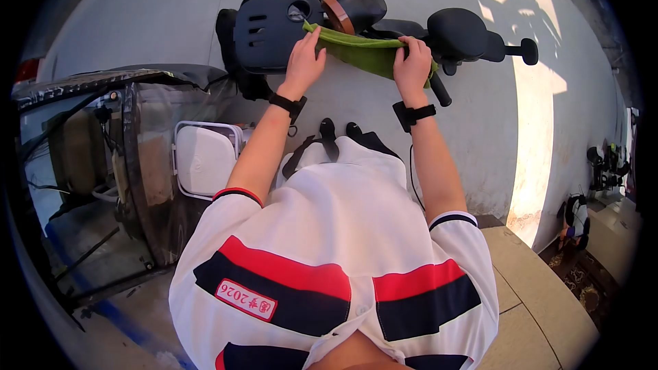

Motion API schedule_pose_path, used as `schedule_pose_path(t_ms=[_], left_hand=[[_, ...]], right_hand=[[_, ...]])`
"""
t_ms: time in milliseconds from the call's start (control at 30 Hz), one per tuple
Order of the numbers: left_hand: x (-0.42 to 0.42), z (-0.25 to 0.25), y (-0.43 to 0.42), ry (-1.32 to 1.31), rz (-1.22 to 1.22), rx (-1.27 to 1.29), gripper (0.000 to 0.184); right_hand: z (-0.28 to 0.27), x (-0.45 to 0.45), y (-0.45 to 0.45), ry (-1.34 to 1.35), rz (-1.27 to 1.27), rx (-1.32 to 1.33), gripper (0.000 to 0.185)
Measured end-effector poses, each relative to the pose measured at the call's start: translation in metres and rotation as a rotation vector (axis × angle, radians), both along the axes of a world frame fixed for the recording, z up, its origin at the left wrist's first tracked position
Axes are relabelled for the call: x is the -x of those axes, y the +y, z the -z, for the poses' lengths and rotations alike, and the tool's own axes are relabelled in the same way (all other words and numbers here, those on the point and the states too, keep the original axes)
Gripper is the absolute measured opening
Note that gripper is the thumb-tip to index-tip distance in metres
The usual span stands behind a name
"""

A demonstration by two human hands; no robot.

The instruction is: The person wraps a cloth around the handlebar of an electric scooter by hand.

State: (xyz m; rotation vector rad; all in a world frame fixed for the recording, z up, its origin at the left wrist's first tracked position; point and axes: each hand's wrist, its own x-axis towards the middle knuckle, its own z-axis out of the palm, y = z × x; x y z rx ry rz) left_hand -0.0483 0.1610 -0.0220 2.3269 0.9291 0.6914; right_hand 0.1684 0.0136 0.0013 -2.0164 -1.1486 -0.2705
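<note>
A green cloth (363, 52) is stretched between my two hands in front of a dark scooter or e-bike. My left hand (306, 63) pinches the cloth's left corner, near a black plastic basket (264, 31). At the other end my right hand (412, 67) grips the cloth's upper right part, its lower edge hanging beside a handlebar grip (442, 90). Behind the cloth are a dark rounded part with a brown band (337, 14) and a black padded seat (457, 33). Both wrists wear black straps.
To the left stands a vehicle with a dark frame and clear plastic covering (154, 164). A white folding stool (204, 159) is beside it. Tan tiles (528, 294) form a raised edge at the lower right. Several objects (606, 164) stand at the far right.
</note>
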Motion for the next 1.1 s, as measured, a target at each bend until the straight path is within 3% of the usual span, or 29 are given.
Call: schedule_pose_path(t_ms=[267,433,600,1100], left_hand=[[0.018,-0.003,0.014,-0.017,-0.063,0.045,0.057],[0.026,-0.021,0.030,-0.080,-0.158,0.070,0.038],[0.025,-0.047,0.045,-0.094,-0.236,0.011,0.018],[-0.003,-0.029,0.076,-0.184,-0.220,0.194,0.014]], right_hand=[[0.009,0.012,0.043,-0.027,0.002,0.000,0.021],[0.011,0.018,0.077,0.041,-0.024,-0.030,0.027],[0.025,0.026,0.097,0.142,-0.089,0.065,0.049],[0.030,0.018,0.117,0.116,-0.096,-0.003,0.045]])
